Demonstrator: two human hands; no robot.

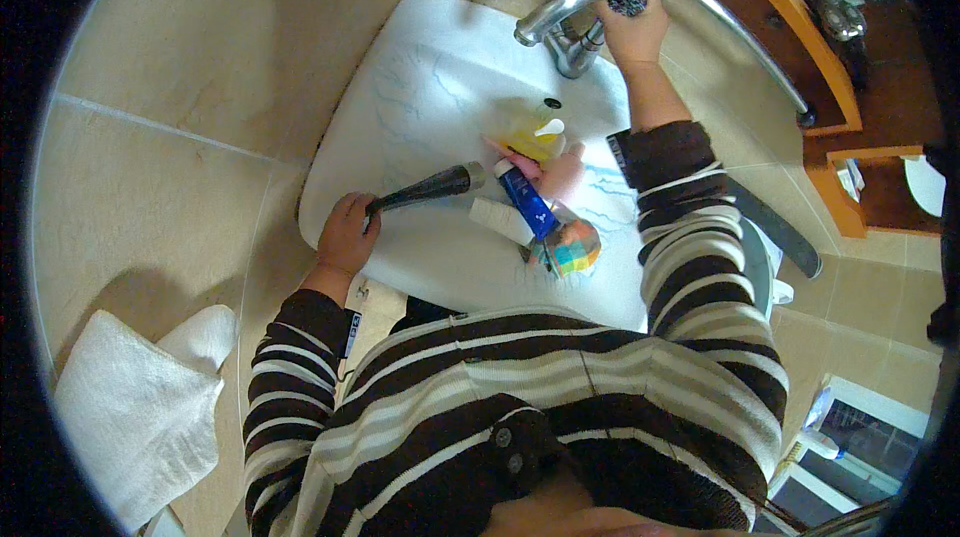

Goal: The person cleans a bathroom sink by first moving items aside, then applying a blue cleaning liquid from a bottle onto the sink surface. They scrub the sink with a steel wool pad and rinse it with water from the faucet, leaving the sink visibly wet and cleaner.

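My left hand [347, 235] grips the narrow end of a dark tapered object [427, 189] with a lighter wide rim, held over the left part of a white sink [375, 154]. At the top, my right hand [637, 31] is closed around a dark and silvery scrubber [628, 0] and touches the chrome faucet [570, 1] at its bend. Inside the sink lie a blue tube [527, 199], a white block-shaped item [501, 220], a colourful checked item [575, 248], a pink item [562, 175] and a yellow container with a white top [534, 141].
White towels [142, 409] hang at the lower left. A chrome rail [720, 19] and an orange-brown wooden shelf [847, 102] holding utensils are at the upper right. A dark grey curved object [780, 229] stands right of my sleeve, beside a pale basin [759, 267].
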